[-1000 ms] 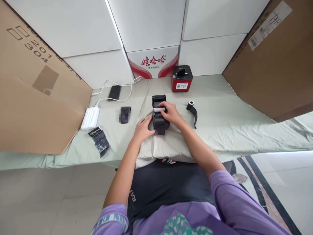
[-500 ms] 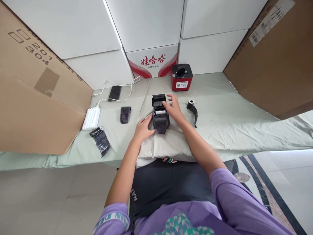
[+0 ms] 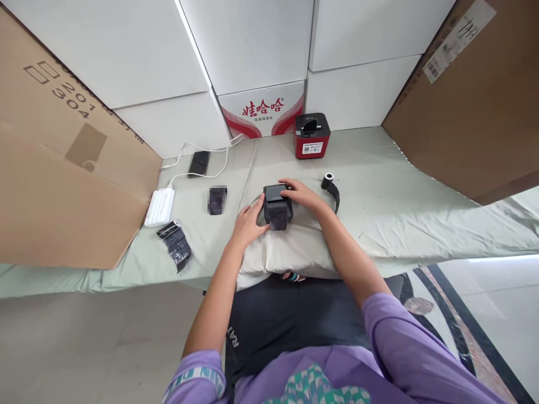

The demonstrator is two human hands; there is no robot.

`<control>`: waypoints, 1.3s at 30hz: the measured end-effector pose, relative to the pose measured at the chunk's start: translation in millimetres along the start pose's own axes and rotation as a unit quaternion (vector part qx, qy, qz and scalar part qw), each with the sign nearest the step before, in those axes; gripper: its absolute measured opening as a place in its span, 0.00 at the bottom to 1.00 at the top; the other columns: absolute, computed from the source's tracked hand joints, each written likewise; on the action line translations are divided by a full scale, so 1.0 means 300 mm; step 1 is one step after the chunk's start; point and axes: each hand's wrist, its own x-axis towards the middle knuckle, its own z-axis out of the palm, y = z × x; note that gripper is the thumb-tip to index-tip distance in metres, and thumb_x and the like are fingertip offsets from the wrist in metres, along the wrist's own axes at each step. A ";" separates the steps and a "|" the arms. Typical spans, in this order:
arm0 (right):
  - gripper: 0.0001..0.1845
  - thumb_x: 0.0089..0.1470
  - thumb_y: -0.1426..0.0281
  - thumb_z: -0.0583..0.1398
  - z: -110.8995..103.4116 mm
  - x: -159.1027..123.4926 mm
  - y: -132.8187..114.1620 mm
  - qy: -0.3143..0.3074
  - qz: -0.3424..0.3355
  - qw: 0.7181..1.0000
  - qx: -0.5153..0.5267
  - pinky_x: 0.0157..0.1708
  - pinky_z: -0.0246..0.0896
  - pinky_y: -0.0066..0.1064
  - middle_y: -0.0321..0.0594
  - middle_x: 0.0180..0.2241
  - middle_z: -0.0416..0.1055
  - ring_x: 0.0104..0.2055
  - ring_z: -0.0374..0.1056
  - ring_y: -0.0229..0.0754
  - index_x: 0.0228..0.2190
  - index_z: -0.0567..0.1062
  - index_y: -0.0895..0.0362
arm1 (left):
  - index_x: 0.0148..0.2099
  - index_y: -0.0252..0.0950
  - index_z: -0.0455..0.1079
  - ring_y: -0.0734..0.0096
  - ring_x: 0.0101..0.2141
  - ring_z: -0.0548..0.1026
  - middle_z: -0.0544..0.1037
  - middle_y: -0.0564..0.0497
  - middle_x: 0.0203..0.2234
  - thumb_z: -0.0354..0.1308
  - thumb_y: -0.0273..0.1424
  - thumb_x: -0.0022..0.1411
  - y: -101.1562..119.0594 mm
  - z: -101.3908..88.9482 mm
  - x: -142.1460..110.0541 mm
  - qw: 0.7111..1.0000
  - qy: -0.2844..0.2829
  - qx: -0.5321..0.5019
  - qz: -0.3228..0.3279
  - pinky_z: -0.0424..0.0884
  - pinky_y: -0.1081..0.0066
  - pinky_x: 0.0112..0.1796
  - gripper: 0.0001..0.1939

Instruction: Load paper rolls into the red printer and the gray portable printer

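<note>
A small black portable printer (image 3: 275,193) sits on the cloth-covered surface with its lid down. A dark paper strip (image 3: 278,220) hangs out of its front. My left hand (image 3: 248,224) grips the printer's left side, the thumb near the front and the fingers along the side. From the right, my right hand (image 3: 304,194) presses on the lid, with fingertips at its far edge and on its top. The white roll seen inside before is now hidden under the lid. A small roll with a dark paper tail (image 3: 332,191) lies to the right of my right hand.
Behind the printer stands a red and black box-shaped device (image 3: 312,140). To the left lie a white power bank (image 3: 160,206) with a cable, a dark phone (image 3: 199,164), a blurred dark item (image 3: 217,200) and another paper roll (image 3: 174,244). Cardboard boxes (image 3: 467,118) flank both sides.
The printer's lid, standing open before, has swung down shut toward me. My right hand came down with it onto the top. My left hand stayed at the printer's side.
</note>
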 end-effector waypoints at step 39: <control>0.29 0.62 0.62 0.59 0.026 -0.139 -0.065 0.153 0.016 0.988 0.009 0.71 0.54 0.46 0.45 0.65 0.68 0.70 0.62 0.51 0.63 0.73 0.55 | 0.71 0.48 0.62 0.56 0.58 0.77 0.78 0.51 0.60 0.67 0.33 0.59 0.117 -0.047 -0.016 0.994 0.087 0.045 0.053 0.67 0.56 0.63 0.40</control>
